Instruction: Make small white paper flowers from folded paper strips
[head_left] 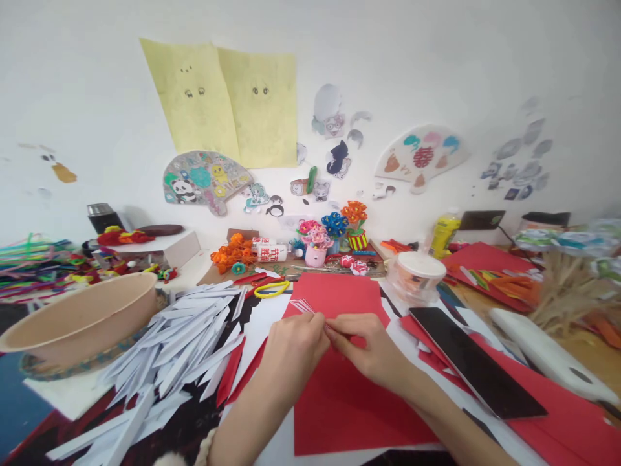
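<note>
My left hand (295,349) and my right hand (369,349) meet over a red paper sheet (349,401) on the table. Both pinch a small folded red-and-white paper piece (305,305), whose tip sticks out up and to the left of my left fingers. My right fingers are closed on the piece's near end. A pile of several folded white paper strips (184,343) lies just to the left of my left hand. A yellow loop, perhaps scissor handles (272,289), lies beyond the hands.
A beige bowl (77,320) stands at left. A black phone (473,366) and a white oblong object (548,359) lie at right. A lidded clear cup (417,275), glue sticks (272,251), paper flowers (334,233) and a yellow bottle (444,234) line the back.
</note>
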Available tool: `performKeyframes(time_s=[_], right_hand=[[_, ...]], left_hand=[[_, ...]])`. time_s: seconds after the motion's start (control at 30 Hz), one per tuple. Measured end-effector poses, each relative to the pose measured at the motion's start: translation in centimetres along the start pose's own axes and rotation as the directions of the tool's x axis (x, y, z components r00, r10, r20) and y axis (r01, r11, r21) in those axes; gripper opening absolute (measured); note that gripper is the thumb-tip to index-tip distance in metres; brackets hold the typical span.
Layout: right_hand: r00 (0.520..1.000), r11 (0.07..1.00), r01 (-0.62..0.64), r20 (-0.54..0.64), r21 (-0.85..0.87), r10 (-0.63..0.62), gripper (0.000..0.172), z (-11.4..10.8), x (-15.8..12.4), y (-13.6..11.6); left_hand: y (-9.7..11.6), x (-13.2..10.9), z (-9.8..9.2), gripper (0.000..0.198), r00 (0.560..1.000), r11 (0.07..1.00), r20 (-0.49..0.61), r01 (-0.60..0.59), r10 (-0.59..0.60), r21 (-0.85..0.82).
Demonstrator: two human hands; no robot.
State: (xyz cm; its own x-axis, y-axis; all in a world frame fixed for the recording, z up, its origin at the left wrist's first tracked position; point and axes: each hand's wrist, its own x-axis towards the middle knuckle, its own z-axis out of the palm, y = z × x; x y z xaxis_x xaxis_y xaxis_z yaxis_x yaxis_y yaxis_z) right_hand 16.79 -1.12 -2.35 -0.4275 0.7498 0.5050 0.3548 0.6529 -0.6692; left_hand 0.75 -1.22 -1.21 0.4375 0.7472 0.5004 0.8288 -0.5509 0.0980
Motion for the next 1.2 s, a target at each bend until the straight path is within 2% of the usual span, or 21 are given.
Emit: performKeyframes(time_s=[0.1,0.5,0.87,1.0,1.07,1.13,1.2], right_hand=[[1.000,1.000,-0.025,0.000,0.008,0.025,0.038,0.0,0.0,-0.1],[0.998,0.998,-0.051,0.021,0.025,0.051,0.038,-0.3,0.0,-0.1],[0.997,0.996,-0.070,0.029,0.050,0.069,0.038,-0.4,-0.1,-0.1],[0.992,0.984,-0.122,-0.016,0.129,0.126,0.039,-0.2,0.1,0.1],[0.982,0.968,-0.174,-0.038,0.182,0.184,0.038,-0.3,0.3,0.4],[0.968,0.946,-0.222,-0.060,0.237,0.242,0.037,-0.5,0.5,0.9],[0.957,0.924,-0.251,-0.069,0.290,0.281,0.035,-0.8,0.6,1.3]], left_hand=[[0.0,0.1,0.2,0.023,0.999,0.999,-0.012,0.036,-0.036,-0.021],[-0.3,0.5,0.0,0.024,0.991,0.989,0.050,0.130,-0.126,-0.075],[-0.3,0.8,-0.3,0.020,0.986,0.983,0.082,0.156,-0.148,-0.102],[-0.5,0.9,-0.3,0.020,0.985,0.988,0.107,0.143,-0.137,-0.052],[-0.9,1.1,-0.6,0.021,0.980,0.985,0.149,0.149,-0.135,-0.082],[-1.7,1.3,-1.0,0.023,0.970,0.968,0.171,0.200,-0.173,-0.155],[-2.6,1.4,-1.5,0.027,0.947,0.919,0.145,0.315,-0.287,-0.235]])
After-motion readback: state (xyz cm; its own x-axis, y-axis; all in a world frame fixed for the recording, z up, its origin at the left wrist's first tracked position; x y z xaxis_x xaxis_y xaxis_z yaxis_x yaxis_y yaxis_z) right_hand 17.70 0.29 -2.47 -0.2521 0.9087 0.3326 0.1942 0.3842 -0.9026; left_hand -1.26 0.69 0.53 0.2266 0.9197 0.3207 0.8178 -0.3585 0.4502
